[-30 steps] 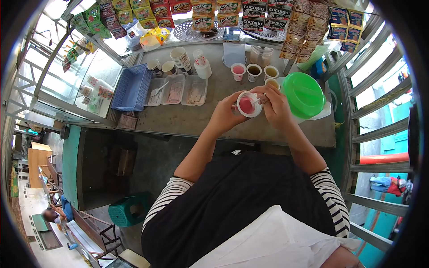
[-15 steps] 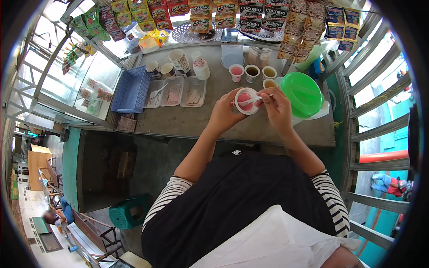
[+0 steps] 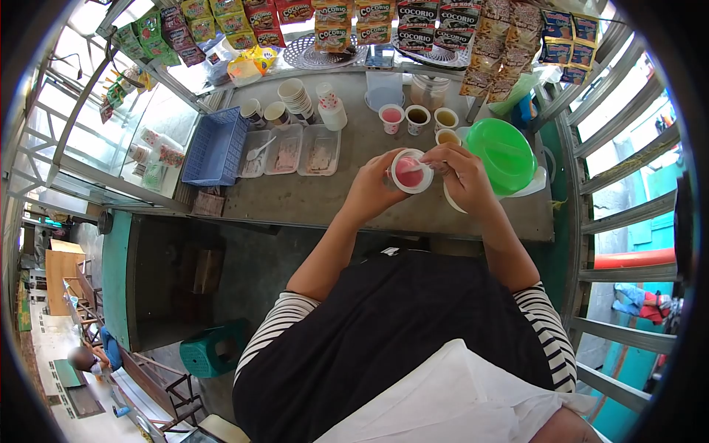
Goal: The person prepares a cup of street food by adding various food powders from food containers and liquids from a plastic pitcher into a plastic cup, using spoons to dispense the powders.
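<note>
Head view, pink cup (image 3: 410,171) between both hands, spoon (image 3: 422,167) inside

Premises: a small street-side drinks and snack stall. Strips of sachets (image 3: 413,18), several marked "COCORIO", hang in rows above a worn counter (image 3: 354,184). On the counter stand stacked paper cups (image 3: 295,96), filled sample cups (image 3: 417,118), shallow plastic trays (image 3: 288,151), a blue basket (image 3: 214,148) and a green-lidded jug (image 3: 502,155). A glass display case (image 3: 140,140) adjoins; metal bars (image 3: 620,170) enclose the right side.

Cup (image 3: 410,172) btwn hands, bucket (image 3: 502,156) right, trays (image 3: 288,151) left.
</note>
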{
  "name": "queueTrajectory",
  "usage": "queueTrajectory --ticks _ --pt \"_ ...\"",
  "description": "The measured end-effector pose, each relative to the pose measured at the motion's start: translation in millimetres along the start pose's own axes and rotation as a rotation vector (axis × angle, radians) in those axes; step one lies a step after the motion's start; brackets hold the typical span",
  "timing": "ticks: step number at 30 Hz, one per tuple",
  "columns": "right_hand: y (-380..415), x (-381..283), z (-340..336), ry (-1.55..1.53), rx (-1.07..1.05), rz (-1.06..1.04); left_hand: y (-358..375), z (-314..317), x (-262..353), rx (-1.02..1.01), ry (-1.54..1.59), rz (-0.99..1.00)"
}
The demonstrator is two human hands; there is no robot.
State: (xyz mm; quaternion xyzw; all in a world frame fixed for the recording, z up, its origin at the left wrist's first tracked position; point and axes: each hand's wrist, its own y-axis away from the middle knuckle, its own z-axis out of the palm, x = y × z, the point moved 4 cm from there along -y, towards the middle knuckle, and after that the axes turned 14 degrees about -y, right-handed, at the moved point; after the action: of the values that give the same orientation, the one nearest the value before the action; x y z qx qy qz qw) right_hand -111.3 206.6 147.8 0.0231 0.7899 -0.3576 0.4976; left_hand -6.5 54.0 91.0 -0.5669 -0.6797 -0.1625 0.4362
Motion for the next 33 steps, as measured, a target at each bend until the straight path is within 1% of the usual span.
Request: queueTrajectory --ticks 3,5,6,8,9,11,15,17,18,20,21,23,24,26,30,31,33 --pt "0.1 3.0 1.8 0.032 0.033 0.059 -0.6 -2.6 -0.6 0.010 0.028 -0.008" --pt "4.6 16.4 3.3 0.037 0.181 0.113 -2.2 -6.6 2.0 0.030 -0.009 0.001" --pt "6.0 19.1 8.6 0.037 0.181 0.119 -2.8 -8.6 1.9 0.051 -0.048 0.012" --pt "8.4 23.6 13.7 -0.087 0.325 0.158 -5.5 -9.2 -5.9 0.062 -0.050 0.007" --pt "8.2 22.5 14.4 -0.087 0.327 0.163 -6.7 -10.9 -8.1 0.075 -0.055 0.005" --pt "4.8 15.8 15.5 0.083 0.320 0.106 -7.5 -15.6 -11.0 0.074 -0.089 0.012" --pt "5.5 33.5 17.2 0.078 0.326 0.174 -11.0 -25.4 -14.1 0.084 -0.110 0.036" --pt "6.7 42.1 22.2 -0.066 0.372 0.277 -13.5 -26.9 -22.0 0.084 -0.052 0.017" --pt "6.2 43.2 25.3 -0.063 0.378 0.281 -14.9 -28.9 -25.4 0.089 0.003 -0.002" --pt "5.3 48.1 31.0 -0.224 0.438 0.337 -17.8 -34.7 -29.2 0.076 -0.011 0.000" --pt "3.7 50.7 31.9 -0.220 0.445 0.338 -19.9 -38.9 -30.7 0.072 -0.030 0.001" --pt "0.7 58.3 28.6 -0.377 0.545 0.313 -25.1 -47.7 -33.7 0.062 -0.021 -0.002" --pt "-3.5 56.7 28.7 -0.373 0.553 0.315 -27.3 -53.3 -34.2 0.056 -0.015 -0.008" --pt "-11.7 48.3 26.0 -0.416 0.602 0.251 -31.2 -64.8 -33.5 0.044 0.019 -0.025" --pt "-21.5 40.7 31.8 -0.436 0.675 0.241 -38.1 -84.5 -43.4 -0.010 0.082 -0.058" --pt "-24.6 36.6 33.6 -0.410 0.694 0.202 -39.8 -87.7 -48.4 -0.019 0.084 -0.056" --pt "-30.1 31.2 40.0 -0.379 0.722 0.165 -42.4 -92.0 -60.7 -0.047 0.230 -0.101"
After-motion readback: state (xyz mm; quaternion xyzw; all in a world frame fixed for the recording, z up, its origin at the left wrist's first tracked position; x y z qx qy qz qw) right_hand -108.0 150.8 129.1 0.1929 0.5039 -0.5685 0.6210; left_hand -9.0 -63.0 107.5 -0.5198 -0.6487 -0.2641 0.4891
